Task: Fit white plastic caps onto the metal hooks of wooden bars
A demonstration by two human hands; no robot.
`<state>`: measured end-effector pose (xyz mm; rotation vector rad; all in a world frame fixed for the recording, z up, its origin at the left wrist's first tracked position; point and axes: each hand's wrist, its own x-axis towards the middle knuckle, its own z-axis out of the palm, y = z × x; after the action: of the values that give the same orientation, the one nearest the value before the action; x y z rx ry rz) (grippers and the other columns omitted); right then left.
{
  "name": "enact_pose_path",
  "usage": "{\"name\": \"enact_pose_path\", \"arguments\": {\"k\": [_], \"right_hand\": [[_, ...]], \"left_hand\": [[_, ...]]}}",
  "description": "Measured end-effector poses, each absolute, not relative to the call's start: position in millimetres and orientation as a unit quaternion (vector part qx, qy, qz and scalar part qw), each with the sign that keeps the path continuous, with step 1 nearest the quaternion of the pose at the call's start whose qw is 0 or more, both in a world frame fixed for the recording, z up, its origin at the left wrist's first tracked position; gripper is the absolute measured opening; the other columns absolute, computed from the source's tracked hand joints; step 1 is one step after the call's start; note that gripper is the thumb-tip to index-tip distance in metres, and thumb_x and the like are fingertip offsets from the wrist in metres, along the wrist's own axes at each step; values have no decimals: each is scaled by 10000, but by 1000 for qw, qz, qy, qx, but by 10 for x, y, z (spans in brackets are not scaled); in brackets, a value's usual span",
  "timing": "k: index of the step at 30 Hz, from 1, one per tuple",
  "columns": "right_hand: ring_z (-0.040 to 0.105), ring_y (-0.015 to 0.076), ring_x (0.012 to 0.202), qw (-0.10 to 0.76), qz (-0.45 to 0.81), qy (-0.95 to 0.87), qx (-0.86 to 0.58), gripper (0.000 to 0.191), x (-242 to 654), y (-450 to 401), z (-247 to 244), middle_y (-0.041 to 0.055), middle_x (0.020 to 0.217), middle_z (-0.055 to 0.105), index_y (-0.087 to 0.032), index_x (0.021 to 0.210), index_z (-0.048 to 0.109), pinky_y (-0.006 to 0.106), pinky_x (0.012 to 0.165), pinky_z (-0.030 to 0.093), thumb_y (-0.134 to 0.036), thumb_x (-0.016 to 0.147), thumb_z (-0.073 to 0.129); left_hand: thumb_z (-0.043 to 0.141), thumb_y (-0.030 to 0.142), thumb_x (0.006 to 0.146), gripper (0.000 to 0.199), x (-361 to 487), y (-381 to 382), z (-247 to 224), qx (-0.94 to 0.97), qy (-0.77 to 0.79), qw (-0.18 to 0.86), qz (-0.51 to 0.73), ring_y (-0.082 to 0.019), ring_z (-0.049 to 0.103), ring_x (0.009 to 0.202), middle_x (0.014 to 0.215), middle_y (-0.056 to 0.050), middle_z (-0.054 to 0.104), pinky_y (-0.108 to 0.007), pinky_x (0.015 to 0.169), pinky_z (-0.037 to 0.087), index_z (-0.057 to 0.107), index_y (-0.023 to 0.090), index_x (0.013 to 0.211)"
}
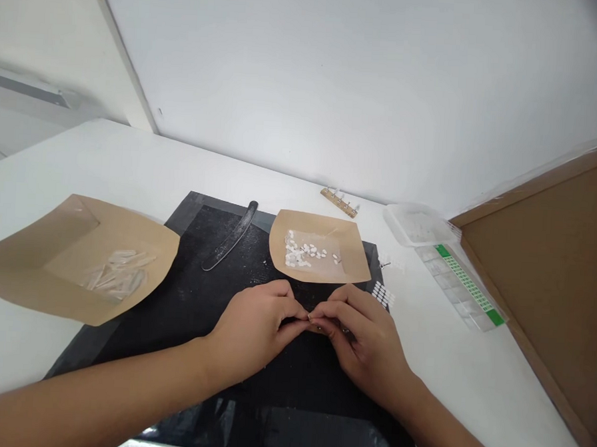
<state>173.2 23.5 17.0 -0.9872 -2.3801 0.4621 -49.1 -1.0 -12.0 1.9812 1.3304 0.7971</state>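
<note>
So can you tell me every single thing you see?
White table: one, under everything
Black mat: one, on table
Tan paper trays: two, left and centre
Clear plastic slivers: several, left tray
Small white ovals: many, centre tray
Black curved file: one, mat
Tan studded strip: one, near wall
Small tan piece: one, mostly hidden by hands
White oval stickers: several, mat's right edge
Clear plastic tub: one, right
Clear compartment box, green-white labels: one, beside tub
Brown board: one, far right
White wall: one, behind
Bare hands: two, left and right, over mat
</note>
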Motion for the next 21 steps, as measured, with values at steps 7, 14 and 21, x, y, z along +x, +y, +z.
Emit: {"name": "enact_pose_path", "arguments": {"k": [7,14,21], "right_hand": [[625,204,806,246,166,-883,-364,142,1737,218,187,52,935,684,-240,1019,758,355,724,450,-208,1069,630],[628,210,841,235,168,-889,-354,122,1763,220,239,52,947,678,-251,1039,765,372,749,446,-206,1058,653],[616,200,850,211,119,-915,-324,140,1812,221,316,37,943,679,-269,1075,775,379,764,387,-217,1068,645]], "left_hand": [[786,285,975,80,-491,-29,-127,746,504,315,301,-132,647,737,840,17,668,-251,653,439,849,275,928],[779,251,972,82,-498,-15,-101,744,502,323,299,-144,665,759,857,9,686,-255,657,451,856,278,966],[762,220,972,105,-502,-22,-90,746,500,320,301,-141,653,750,831,15,670,-257,659,450,838,254,908]]}}
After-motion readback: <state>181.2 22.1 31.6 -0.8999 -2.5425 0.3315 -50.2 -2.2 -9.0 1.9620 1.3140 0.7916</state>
